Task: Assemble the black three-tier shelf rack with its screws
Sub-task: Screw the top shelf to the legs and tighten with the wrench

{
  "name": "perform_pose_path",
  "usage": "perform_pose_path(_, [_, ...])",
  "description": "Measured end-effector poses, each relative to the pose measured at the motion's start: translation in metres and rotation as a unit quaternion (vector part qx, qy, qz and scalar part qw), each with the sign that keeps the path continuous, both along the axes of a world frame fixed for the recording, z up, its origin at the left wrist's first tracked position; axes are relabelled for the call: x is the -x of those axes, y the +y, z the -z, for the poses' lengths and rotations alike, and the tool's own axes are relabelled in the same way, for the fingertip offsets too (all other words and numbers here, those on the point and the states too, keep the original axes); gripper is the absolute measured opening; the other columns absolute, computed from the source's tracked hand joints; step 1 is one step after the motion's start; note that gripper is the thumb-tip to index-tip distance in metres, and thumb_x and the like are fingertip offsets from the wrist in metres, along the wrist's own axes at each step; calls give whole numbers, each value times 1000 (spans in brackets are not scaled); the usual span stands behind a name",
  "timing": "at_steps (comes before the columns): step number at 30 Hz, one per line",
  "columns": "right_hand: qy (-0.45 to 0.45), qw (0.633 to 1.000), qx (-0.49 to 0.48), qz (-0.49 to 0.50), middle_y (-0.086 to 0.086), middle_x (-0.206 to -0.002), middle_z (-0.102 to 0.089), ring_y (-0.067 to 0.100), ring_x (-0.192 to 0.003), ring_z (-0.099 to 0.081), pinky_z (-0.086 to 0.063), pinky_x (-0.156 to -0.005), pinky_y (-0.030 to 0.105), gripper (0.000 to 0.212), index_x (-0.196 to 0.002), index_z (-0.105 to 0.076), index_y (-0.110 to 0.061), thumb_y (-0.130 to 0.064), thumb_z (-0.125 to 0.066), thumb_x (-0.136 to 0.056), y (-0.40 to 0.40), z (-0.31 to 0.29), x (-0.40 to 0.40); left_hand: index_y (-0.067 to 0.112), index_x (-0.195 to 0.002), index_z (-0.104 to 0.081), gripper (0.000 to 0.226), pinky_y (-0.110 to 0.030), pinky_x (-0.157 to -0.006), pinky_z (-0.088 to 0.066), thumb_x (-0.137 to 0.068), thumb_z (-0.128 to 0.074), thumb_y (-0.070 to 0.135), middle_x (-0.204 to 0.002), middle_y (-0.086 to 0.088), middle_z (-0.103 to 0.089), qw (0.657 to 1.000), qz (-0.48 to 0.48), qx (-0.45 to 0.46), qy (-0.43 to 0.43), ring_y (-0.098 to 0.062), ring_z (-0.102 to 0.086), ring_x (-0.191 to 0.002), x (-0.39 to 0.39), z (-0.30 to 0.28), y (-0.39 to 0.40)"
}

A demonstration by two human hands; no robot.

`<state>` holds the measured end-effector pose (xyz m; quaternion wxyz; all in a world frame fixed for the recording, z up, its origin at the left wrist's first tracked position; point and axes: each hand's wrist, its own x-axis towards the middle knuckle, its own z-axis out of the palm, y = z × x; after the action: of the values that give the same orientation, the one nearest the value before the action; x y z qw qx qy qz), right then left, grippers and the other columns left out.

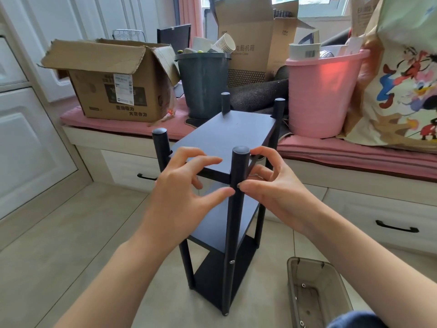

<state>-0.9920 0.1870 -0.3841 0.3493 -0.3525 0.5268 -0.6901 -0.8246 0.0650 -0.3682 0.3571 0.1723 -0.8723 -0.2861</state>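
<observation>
The black rack (222, 204) stands upright on the tiled floor (71, 245), just in front of a bench seat with a pink cushion (354, 152). Its three flat shelves sit one above another between four round posts, and the posts rise a little way above the top shelf (224, 138). On the nearest post (236, 209) a small silver screw (232, 262) shows low down, at the level of the middle shelf. Both hands are at the top of that nearest post. The left hand (184, 185) has its fingers curled over the near edge of the top shelf, with the thumb tip touching the post from the left. The right hand (267, 183) curls around the post from the right, its fingertips near the post's cap and its thumb pressed against the post just opposite the left thumb. Whether a screw is pinched between the thumbs cannot be told. To the right on the floor lies a clear grey plastic tray (316, 292) with a few small screws (303, 285) in it. On the bench behind stand an open cardboard box (113, 86), a dark grey bucket (203, 84) full of paper cups, and a pink bucket (324, 95).
</observation>
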Motion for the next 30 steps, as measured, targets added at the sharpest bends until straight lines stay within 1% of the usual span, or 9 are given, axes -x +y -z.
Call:
perform_pose_path(2, [-3,1000,5,-3,19,-103,-68,32,-92,-70,-52,-98,46,71,-119,-55,-28,-13,-87,-57,-1,0,-1,39,-131,-61,70,-19,-76,-55,-66,-70,65,-133,22,-49,999,28,-11,-26,-1,-61,-91,2,0,2])
perform_pose_path(4, [-10,1000,13,-11,19,-103,-67,30,-89,-70,-54,-89,40,69,-119,-54,-26,-11,-86,-59,-2,0,-3,45,-133,-57,72,-23,-81,-59,-65,-71,64,-140,25,-48,998,54,-26,-38,3,-62,-100,6,0,5])
perform_pose_path(8, [-24,999,17,-20,22,-105,-66,31,-93,-70,-56,-86,35,56,-120,-54,-22,-7,-82,-74,0,-1,-6,31,-124,-69,51,-21,-91,-57,-75,-79,39,-126,25,-63,993,83,-81,19,1,-66,-108,15,1,7])
perform_pose_path(12, [-34,999,7,0,20,-104,-66,33,-96,-69,-58,-86,37,40,-115,-56,-21,-34,-72,-80,0,-6,-7,31,-115,-74,44,-20,-89,-57,-72,-84,27,-119,23,-70,981,107,-157,48,-3,-71,-102,16,0,6])
perform_pose_path(15, [-26,999,3,26,19,-100,-67,35,-93,-71,-58,-83,37,38,-113,-58,-18,-38,-68,-83,-1,-6,-9,33,-109,-75,41,-19,-89,-56,-75,-86,12,-118,22,-71,977,106,-175,58,-4,-72,-102,16,2,5])
perform_pose_path(19, [-40,998,20,32,16,-91,-66,33,-85,-72,-58,-80,35,19,-111,-58,-14,-26,-59,-97,0,-5,-13,21,-109,-79,40,-23,-86,-59,-69,-84,26,-114,12,-73,979,102,-169,46,-10,-73,-98,11,1,1])
perform_pose_path(23, [-37,999,8,1,18,-102,-69,33,-94,-72,-58,-88,43,23,-117,-57,-12,-28,-51,-102,2,-6,-14,22,-105,-79,40,-21,-85,-58,-66,-81,31,-112,12,-74,975,117,-182,52,-13,-74,-97,5,0,-5])
perform_pose_path(26, [12,1000,-21,-18,12,-110,-73,30,-100,-72,-57,-92,43,27,-125,-57,-20,-33,-47,-104,8,-6,-11,26,-102,-79,36,-16,-83,-57,-66,-80,27,-111,14,-74,973,114,-187,64,-12,-75,-94,5,1,-6])
perform_pose_path(30, [60,997,-50,13,7,-106,-75,25,-99,-73,-59,-88,36,26,-128,-55,-31,-28,-51,-103,22,-5,4,29,-99,-78,34,-15,-81,-57,-65,-81,26,-110,16,-75,974,102,-190,67,-11,-75,-90,5,1,-7])
